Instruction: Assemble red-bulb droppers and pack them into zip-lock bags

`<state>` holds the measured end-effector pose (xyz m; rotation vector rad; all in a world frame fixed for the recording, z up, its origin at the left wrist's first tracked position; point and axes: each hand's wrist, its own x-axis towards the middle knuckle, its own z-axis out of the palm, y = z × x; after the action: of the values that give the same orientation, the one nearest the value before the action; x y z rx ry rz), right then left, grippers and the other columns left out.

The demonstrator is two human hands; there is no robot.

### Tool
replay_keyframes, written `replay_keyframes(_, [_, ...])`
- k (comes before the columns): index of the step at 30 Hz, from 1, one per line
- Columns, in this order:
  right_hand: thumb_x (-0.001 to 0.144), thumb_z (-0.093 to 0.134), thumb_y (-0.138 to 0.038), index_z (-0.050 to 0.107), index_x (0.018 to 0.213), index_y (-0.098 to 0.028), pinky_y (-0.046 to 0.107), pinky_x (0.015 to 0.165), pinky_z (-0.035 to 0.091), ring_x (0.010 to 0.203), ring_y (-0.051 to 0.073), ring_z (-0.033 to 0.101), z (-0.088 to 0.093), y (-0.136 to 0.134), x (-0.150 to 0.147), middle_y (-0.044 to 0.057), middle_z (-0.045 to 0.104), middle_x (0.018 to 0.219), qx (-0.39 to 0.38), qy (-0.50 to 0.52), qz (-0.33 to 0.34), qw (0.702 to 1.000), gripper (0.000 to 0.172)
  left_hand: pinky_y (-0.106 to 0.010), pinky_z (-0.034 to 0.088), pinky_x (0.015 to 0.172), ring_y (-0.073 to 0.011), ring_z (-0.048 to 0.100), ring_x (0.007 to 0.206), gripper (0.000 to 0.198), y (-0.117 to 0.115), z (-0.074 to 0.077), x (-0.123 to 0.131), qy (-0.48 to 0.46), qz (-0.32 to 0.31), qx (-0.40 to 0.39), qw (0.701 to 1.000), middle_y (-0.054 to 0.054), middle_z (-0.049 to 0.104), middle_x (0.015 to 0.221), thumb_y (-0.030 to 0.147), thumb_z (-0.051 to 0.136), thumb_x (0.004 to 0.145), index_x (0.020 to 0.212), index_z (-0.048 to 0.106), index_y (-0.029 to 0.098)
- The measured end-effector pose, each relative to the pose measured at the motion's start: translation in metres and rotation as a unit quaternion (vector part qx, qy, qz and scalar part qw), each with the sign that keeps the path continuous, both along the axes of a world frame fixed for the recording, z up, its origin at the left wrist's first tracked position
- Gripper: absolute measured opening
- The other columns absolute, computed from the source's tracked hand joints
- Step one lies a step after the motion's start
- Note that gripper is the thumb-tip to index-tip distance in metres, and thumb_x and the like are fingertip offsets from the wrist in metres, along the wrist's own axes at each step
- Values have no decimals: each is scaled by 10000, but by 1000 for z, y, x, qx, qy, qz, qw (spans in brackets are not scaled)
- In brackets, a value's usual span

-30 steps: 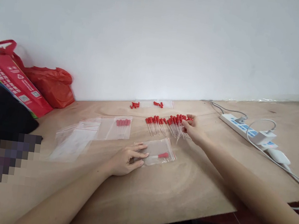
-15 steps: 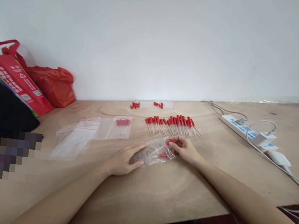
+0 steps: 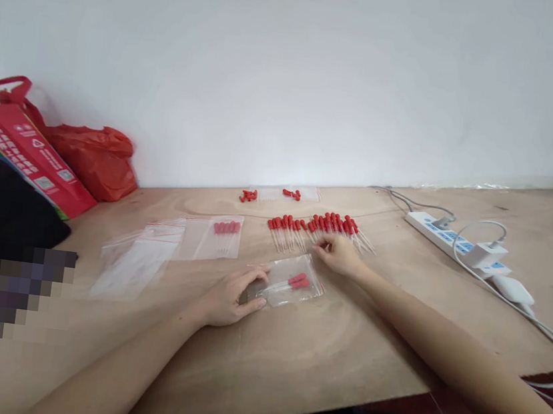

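My left hand [image 3: 232, 296] holds the left end of a clear zip bag [image 3: 314, 292] flat on the table, fingers and thumb around its edge. Inside the bag lie two droppers [image 3: 299, 281] with red rubber bulbs and thin clear stems, bulbs to the right. Just beyond the bag, my right hand [image 3: 337, 253] is closed at the near ends of a row of red-bulbed droppers [image 3: 332, 223]; what its fingertips hold, if anything, is hidden. Another group of droppers [image 3: 288, 224] lies to the left of it, bulbs pointing away from me.
To the left, a zip bag with several droppers [image 3: 226, 228] lies beside a stack of flat bags [image 3: 141, 261]. Loose red bulbs [image 3: 248, 195] are near the wall. A power strip [image 3: 437, 231] with plugs and cables lies right. Red bags [image 3: 93, 158] and a black item [image 3: 5, 200] stand left.
My right hand has left the bag's opening and moved away to the dropper row. The dropper it held at the opening now lies in the bag beside the other. My left hand stays put.
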<state>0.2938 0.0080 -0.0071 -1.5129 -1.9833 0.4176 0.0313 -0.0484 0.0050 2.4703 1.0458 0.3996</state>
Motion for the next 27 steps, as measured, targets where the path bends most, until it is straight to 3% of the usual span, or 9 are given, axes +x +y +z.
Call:
replay_keyframes(6, [760,464,-151,564,939,-137,299,757,413,934,223,563,8,46,-33,141,612,958,-43,-97,-150,983,205,-366,364,918,-207,442,1140,214,0,1,0,-1,-2,-4,1000,-68,438,1281,326,492,780,963,468,217])
replay_keyframes(12, [743,446,-48,477,1065,-90,393,746,430,953,306,557,7,59,-62,244,557,1023,-66,-100,-163,979,326,-360,355,933,-200,424,1160,221,0,1,-1,-3,-9,-7,1000,-74,443,1277,320,491,784,977,465,214])
replay_keyframes(17, [728,461,-68,407,1111,-37,391,726,433,977,335,528,15,59,-55,296,506,1070,-74,-76,-163,981,388,-351,347,938,-195,425,1158,204,-1,1,-1,-9,-11,-8,1000,-90,447,1268,311,495,782,952,462,202])
replay_keyframes(19, [725,475,-116,416,1074,-30,360,679,443,888,307,564,21,55,-41,259,556,973,-81,-58,-160,982,365,-350,352,928,-196,432,1150,185,0,0,-1,-13,-9,-8,1000,-89,453,1261,309,498,780,926,458,203])
replay_keyframes(23, [728,442,-188,447,965,-116,296,560,438,631,194,566,23,34,-1,80,563,700,-85,-9,-145,986,248,-351,368,893,-206,439,1140,160,0,-1,-1,-19,0,-11,1000,-79,458,1256,308,506,772,878,437,210])
replay_keyframes(25, [719,413,-174,382,1026,-154,263,481,423,504,137,511,16,19,15,-7,487,620,-70,139,-98,983,310,-351,372,878,-212,439,1138,147,0,-1,-1,-19,4,-13,1000,-76,464,1250,308,507,770,840,425,209])
replay_keyframes(27, [703,416,-169,315,1072,-194,247,430,414,431,104,464,6,4,23,-50,434,618,-43,270,-76,959,384,-348,377,864,-216,440,1136,140,0,-1,-1,-18,7,-14,1000,-74,470,1245,308,506,769,800,414,207])
